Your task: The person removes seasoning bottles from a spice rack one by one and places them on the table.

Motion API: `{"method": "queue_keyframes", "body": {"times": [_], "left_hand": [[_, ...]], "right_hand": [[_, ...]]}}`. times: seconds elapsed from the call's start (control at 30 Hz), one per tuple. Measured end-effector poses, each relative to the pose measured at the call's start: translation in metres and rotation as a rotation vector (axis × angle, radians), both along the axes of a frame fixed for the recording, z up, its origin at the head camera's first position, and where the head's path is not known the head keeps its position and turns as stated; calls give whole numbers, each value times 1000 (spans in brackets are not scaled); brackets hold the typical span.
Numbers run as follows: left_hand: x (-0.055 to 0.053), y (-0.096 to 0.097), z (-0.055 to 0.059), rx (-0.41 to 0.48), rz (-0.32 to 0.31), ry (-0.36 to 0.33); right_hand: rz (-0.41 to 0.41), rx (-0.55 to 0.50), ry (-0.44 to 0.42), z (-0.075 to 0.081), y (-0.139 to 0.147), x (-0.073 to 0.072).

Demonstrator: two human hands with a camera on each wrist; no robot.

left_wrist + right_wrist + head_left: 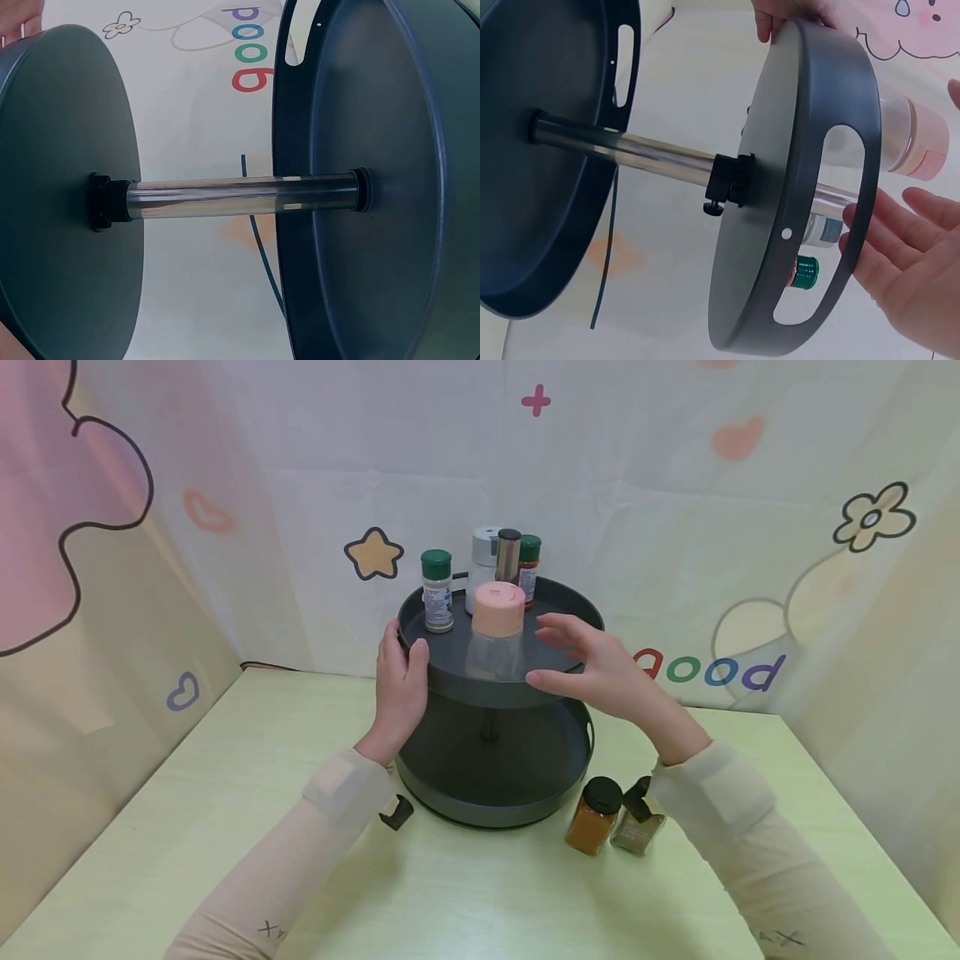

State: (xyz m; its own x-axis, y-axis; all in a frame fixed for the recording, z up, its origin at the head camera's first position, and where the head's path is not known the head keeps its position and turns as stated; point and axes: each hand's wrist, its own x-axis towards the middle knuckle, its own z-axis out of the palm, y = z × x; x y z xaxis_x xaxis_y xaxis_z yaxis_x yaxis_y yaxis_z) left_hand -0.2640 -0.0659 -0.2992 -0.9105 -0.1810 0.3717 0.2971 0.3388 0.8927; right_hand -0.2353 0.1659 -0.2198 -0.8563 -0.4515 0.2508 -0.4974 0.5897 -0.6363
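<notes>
A dark two-tier round rack [489, 692] stands on the table. At the upper tier's left side, my left hand [401, 685] holds the rim, thumb toward the front. My right hand [596, 672] is over that tier's right rim, fingers spread and nothing held. Just left of it stands a clear jar with a pink cap [498, 614]. In the right wrist view, right fingertips show through the handle slot; contact with the rim is unclear. Behind the jar are a green-capped shaker [437, 592], a white-capped bottle [483, 547] and another green-capped shaker [528, 572].
A metallic post [507, 557] with a black top rises from the upper tier. The lower tier [480, 768] sits beneath. On the table [465, 893], a black-capped orange spice jar [591, 827] and another spice jar [637, 835] stand at front right. A printed curtain hangs behind.
</notes>
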Motion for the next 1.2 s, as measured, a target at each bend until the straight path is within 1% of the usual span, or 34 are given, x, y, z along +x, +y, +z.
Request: {"method": "queue_keyframes", "body": {"times": [0.53, 0.87, 1.2], "left_hand": [[-2, 0, -1, 5, 10, 8], [-2, 1, -1, 6, 14, 8], [-1, 1, -1, 5, 19, 14]], "right_hand": [[-55, 16, -21, 1, -19, -10], [-53, -39, -46, 0, -28, -15], [-77, -48, -64, 1, -37, -19]]}}
